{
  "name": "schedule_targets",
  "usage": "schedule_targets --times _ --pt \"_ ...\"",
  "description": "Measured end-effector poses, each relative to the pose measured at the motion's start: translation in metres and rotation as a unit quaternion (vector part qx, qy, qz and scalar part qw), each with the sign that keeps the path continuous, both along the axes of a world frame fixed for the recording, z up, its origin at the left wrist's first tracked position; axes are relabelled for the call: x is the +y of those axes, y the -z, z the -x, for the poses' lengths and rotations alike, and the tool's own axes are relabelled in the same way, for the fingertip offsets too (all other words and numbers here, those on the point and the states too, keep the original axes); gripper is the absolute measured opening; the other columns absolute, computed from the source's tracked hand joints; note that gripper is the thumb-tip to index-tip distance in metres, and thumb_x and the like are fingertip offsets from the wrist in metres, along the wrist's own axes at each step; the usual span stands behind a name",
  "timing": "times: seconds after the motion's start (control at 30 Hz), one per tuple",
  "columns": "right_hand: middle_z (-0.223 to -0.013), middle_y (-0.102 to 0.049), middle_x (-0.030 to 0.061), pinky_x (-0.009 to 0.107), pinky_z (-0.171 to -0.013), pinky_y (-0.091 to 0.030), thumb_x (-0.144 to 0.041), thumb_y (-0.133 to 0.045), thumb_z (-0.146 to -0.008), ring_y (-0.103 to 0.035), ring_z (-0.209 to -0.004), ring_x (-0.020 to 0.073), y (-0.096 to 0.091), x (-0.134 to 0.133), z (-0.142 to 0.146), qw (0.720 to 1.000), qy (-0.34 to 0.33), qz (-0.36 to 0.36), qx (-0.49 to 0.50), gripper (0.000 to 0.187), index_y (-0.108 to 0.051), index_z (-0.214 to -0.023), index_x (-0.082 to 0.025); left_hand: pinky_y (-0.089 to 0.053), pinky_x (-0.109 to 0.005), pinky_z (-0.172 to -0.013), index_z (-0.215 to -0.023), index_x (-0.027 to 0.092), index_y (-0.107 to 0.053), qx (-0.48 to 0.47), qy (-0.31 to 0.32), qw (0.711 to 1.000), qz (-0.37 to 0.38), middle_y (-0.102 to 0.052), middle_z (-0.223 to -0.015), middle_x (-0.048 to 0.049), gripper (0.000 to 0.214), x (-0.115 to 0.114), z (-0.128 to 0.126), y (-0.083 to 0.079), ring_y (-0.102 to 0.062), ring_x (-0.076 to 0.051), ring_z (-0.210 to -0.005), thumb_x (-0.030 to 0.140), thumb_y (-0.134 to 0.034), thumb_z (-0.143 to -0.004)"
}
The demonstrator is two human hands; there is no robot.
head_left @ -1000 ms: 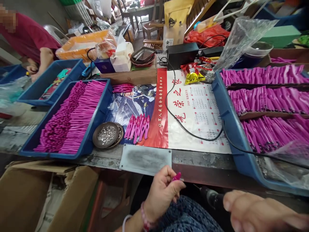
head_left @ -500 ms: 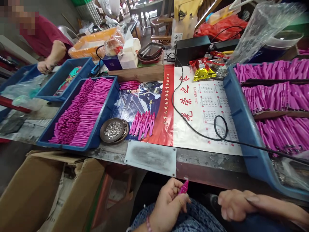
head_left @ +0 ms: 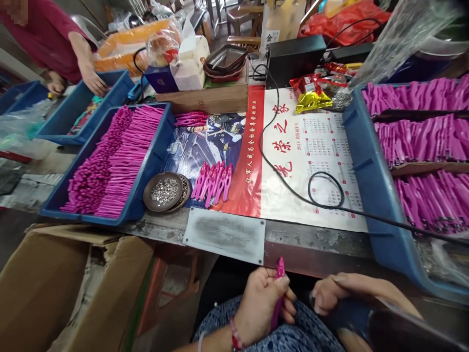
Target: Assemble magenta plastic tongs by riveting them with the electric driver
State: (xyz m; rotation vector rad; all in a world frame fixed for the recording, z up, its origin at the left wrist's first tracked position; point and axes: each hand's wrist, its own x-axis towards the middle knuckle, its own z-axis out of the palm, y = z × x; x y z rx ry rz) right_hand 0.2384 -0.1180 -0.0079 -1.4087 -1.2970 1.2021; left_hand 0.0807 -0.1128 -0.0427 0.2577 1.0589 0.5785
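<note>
My left hand (head_left: 264, 302) is closed round a slim pink plastic piece (head_left: 280, 274), held upright with its darker pointed end above the thumb. Its lower end shows below the fingers, over my lap. To the right, my right hand (head_left: 328, 293) has its fingers curled round a dark handheld tool (head_left: 397, 328); blur and the hand hide its exact kind. The two hands are apart. Ahead on the table lies a small group of similar pink pieces (head_left: 212, 183), beside a round dish (head_left: 149, 195) of tiny shiny metal parts.
Blue bins with pink pieces stand left (head_left: 141, 205) and right (head_left: 370, 215). A worn metal plate (head_left: 224, 234) sits at the table edge. A black cable (head_left: 286, 183) loops over the calendar poster (head_left: 286, 215). A cardboard box (head_left: 40, 283) is lower left. A co-worker (head_left: 47, 39) sits far left.
The pink piece now stands more upright and shows more of its length in my left hand. My right hand has moved slightly left, and the dark tool shows more. The co-worker's hand reaches over a bin.
</note>
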Motion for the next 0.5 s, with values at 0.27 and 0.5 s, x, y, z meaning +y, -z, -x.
schedule_targets --times 0.27,0.5 --pt "-0.084 -0.075 0.0048 0.029 -0.066 -0.062 -0.041 -0.065 -0.086 -0.075 -0.078 0.0248 -0.001 0.016 0.002 0.988 -0.063 0.113 -0.085 0.029 -0.058 -0.107 -0.022 -0.035 -0.019 -0.033 -0.069 0.012 -0.059 -0.022 0.058 0.998 0.002 -0.056 -0.047 -0.0003 0.062 0.003 0.001 0.003 -0.047 -0.009 -0.033 0.073 -0.071 -0.062" --pt "-0.075 -0.069 0.0018 0.030 -0.065 -0.058 -0.044 -0.061 -0.084 -0.071 -0.091 0.0285 0.004 0.035 0.002 0.964 -0.127 0.144 -0.186 0.022 -0.057 -0.091 -0.024 -0.017 -0.023 -0.034 -0.055 0.018 -0.050 -0.024 0.074 0.997 -0.008 -0.034 -0.035 0.0075 0.070 0.004 0.006 0.003 -0.025 -0.004 -0.028 0.087 -0.051 -0.068"
